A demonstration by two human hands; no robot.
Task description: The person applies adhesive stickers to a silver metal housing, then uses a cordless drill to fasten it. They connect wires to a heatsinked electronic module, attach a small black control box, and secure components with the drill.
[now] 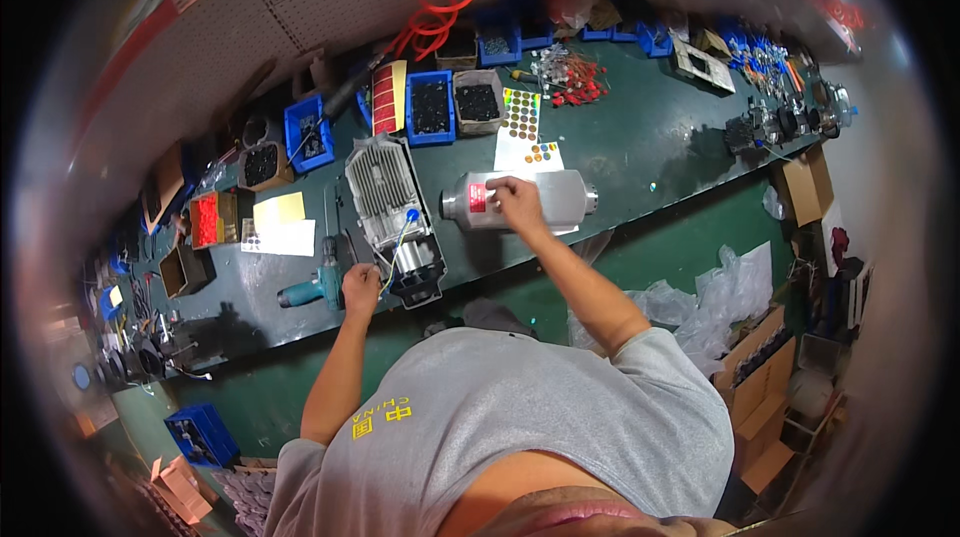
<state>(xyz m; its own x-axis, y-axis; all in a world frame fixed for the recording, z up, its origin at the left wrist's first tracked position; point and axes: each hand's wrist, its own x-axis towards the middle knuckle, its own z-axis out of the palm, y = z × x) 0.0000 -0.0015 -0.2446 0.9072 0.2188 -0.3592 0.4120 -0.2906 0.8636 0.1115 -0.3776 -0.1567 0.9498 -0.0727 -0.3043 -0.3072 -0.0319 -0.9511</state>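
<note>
A silver, rounded metal housing (562,201) with dark ends lies across the bench, a red label (477,198) on its left part. My right hand (518,207) is over this housing, its bent fingers together beside the label; anything between them is too small to make out. To the left sits an opened unit with a finned grey metal casting (380,187) and a black, silver-centred motor part (415,267). A thin wire (398,249) runs down from a blue piece on it. My left hand (361,289) is closed beside the unit's lower left, near the wire's end; its fingers hide what they hold.
A teal power drill (310,289) lies left of my left hand. Blue bins (431,109) of small black parts line the back, beside sticker sheets (520,115). Red-tipped parts (580,82) are piled farther right. A coiled red hose (435,12) hangs above. Plastic bags (725,292) lie beyond the bench's front edge.
</note>
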